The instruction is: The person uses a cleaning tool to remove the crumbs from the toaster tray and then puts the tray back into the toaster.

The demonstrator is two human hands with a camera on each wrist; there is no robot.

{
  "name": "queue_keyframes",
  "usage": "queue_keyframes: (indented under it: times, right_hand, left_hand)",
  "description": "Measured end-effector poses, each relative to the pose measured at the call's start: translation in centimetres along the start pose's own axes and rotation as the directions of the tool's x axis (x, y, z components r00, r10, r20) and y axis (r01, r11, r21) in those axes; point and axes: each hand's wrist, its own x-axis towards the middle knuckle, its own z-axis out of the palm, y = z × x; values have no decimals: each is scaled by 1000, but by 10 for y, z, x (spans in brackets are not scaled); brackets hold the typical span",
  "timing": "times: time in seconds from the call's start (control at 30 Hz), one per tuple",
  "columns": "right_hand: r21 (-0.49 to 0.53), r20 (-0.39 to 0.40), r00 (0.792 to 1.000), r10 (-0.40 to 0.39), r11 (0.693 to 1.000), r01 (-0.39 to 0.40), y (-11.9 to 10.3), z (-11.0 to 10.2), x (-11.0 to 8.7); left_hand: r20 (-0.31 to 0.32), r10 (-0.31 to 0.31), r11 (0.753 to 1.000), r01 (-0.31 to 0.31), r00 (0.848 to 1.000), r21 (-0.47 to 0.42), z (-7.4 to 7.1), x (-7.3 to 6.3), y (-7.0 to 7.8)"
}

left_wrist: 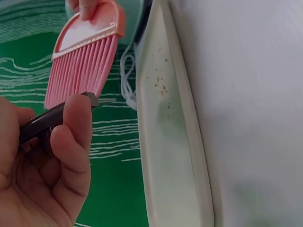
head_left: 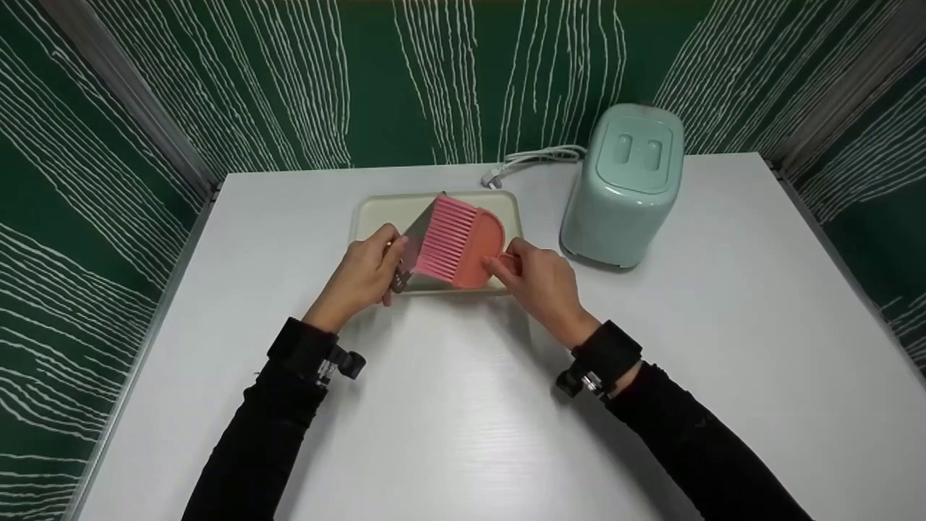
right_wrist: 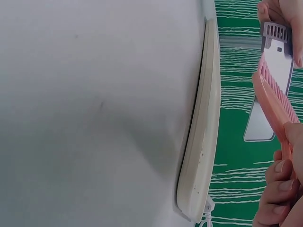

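My right hand point(head_left: 546, 282) pinches the handle of a small brush point(head_left: 474, 250) with an orange head and pink bristles. A flat metal scraper point(head_left: 418, 230) with a dark slotted grip is held in my left hand point(head_left: 365, 268). The brush's bristles lie against or just over the scraper's blade, hiding part of it in the head view. Both tools are raised over a cream rectangular tray point(head_left: 383, 208). Brown crumbs point(left_wrist: 162, 87) are scattered on the tray floor in the left wrist view.
Right of the tray stands a mint-green toaster point(head_left: 622, 195). Its white cord and plug point(head_left: 532, 159) lie behind the tray's right corner. The white table point(head_left: 448, 405) ends at a green wall point(head_left: 376, 87) with white lines.
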Motion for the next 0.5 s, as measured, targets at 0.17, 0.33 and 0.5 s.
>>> queue_keyframes:
  times: [0.17, 0.33, 0.5]
  right_hand:
    - [72, 65, 995, 72, 994, -77, 6, -6, 3]
    - [130, 249, 967, 59, 987, -94, 8, -14, 3]
    - [140, 435, 900, -15, 989, -51, 3, -16, 0]
  left_hand:
    - [-27, 24, 995, -21, 999, 99, 1, 1, -1]
    - [-97, 125, 955, -94, 987, 281, 2, 1, -4]
    - [-110, 231, 886, -162, 967, 435, 4, 1, -6]
